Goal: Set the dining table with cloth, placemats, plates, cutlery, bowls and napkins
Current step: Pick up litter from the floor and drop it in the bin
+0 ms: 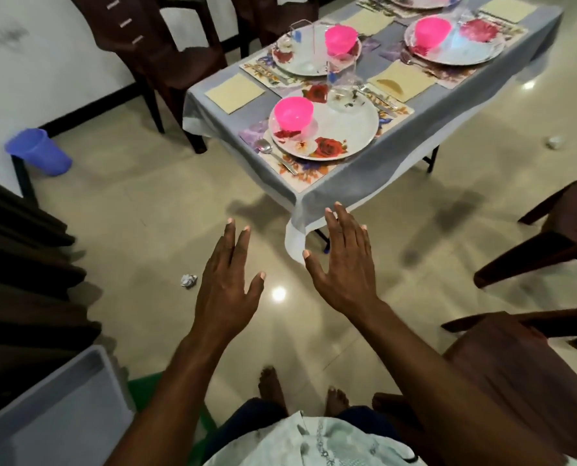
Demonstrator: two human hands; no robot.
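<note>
Dark brown plastic chairs (166,45) upper left and right edge, blue plastic jug (40,152) at left, crumpled white paper scrap (188,280) on glossy beige tiled floor (139,230), grey plastic tray (55,418) lower left

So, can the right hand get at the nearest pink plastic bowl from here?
Probably not yet: the open right hand is short of the table corner, the pink plastic bowl farther in; nothing blocks the way.

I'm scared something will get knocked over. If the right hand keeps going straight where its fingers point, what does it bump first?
Probably the tablecloth hanging off the table's near corner, right past the right hand. Depth is unclear.
</note>
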